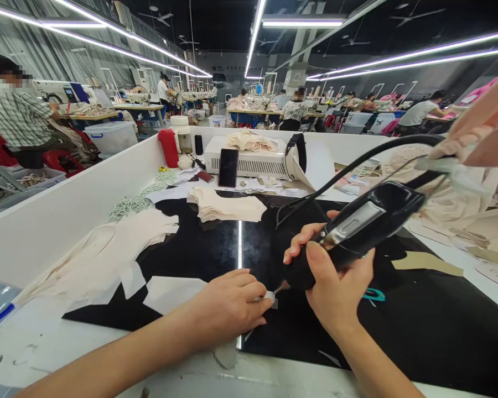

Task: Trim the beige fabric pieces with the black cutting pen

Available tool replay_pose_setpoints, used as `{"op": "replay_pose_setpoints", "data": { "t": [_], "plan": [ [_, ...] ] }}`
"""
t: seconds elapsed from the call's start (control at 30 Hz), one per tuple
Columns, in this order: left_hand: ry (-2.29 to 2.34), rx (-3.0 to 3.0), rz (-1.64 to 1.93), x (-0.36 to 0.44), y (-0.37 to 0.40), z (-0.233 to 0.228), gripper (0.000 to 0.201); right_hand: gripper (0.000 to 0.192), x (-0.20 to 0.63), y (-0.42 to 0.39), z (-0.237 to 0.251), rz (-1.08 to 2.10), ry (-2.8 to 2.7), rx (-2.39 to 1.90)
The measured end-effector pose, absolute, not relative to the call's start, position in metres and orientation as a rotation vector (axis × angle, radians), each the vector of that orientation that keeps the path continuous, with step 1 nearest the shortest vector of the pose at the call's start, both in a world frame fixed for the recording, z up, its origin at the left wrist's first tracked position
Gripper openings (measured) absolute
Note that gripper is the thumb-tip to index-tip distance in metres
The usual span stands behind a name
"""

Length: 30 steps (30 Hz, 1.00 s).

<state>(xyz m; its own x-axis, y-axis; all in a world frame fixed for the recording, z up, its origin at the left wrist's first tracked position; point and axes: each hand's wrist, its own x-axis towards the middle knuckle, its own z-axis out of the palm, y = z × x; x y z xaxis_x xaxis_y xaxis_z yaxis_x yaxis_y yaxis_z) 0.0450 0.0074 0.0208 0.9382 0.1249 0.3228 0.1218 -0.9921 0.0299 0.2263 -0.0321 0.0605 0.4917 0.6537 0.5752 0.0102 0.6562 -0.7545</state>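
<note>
Right hand (336, 282) is clamped round the black corded hand tool (357, 226), rigid and probably weighty, best gripped mid-barrel, its tip meeting a small pale scrap (269, 298) on the black mat (419, 320), which left hand (228, 304) pinches closed; scrap looks light, limp, easily shifted.

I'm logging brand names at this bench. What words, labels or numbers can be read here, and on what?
None can be read.
Black handheld tool in the right hand: metal plate, no legible marking.
White machine box: no readable label.
Phone: screen dark.
Red bottle: plain.
Far signs on the pillar: too small and blurred.
</note>
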Motion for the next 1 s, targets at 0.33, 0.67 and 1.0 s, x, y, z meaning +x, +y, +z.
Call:
{"op": "replay_pose_setpoints", "data": {
  "t": [0.33,0.67,1.0],
  "plan": [
    [0.347,3.048,0.465,0.0405,0.0096,0.0145,0.030,0.040,0.2263,-0.0342,0.0603,0.475,-0.952,-0.773],
    [0.351,3.040,0.426,0.0391,0.0094,0.0145,0.029,0.035,0.2279,-0.0330,0.0635,0.437,-0.953,-0.778],
    [0.315,3.027,0.485,0.0385,0.0103,0.0147,0.026,0.034,0.2242,-0.0359,0.0607,0.477,-0.953,-0.797]
  ]
}}
